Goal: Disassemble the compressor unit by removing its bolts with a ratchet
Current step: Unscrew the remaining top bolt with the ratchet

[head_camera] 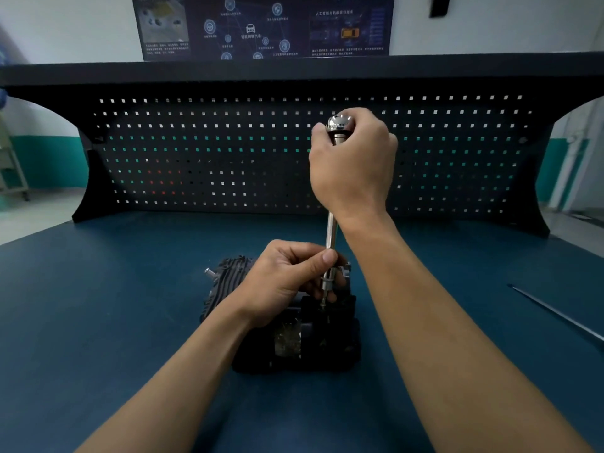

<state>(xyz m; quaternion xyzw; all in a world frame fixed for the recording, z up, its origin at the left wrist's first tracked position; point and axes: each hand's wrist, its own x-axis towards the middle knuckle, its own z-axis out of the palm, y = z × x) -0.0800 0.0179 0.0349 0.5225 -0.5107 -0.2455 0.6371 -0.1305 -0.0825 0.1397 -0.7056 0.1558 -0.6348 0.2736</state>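
Observation:
The dark compressor unit (294, 338) lies on the blue bench, with a ribbed grey housing at its far left end. A chrome ratchet (331, 233) stands upright over it, its slim tip down on the top of the unit. My right hand (351, 161) grips the shiny ratchet head at the top. My left hand (291, 282) pinches the lower shaft just above the socket, between thumb and fingers. The bolt under the tip is hidden by my fingers.
A thin metal rod (559, 313) lies on the bench (98, 305) at the right. A black pegboard back panel (196, 158) rises behind the bench, with a dark shelf above it and a poster on the wall.

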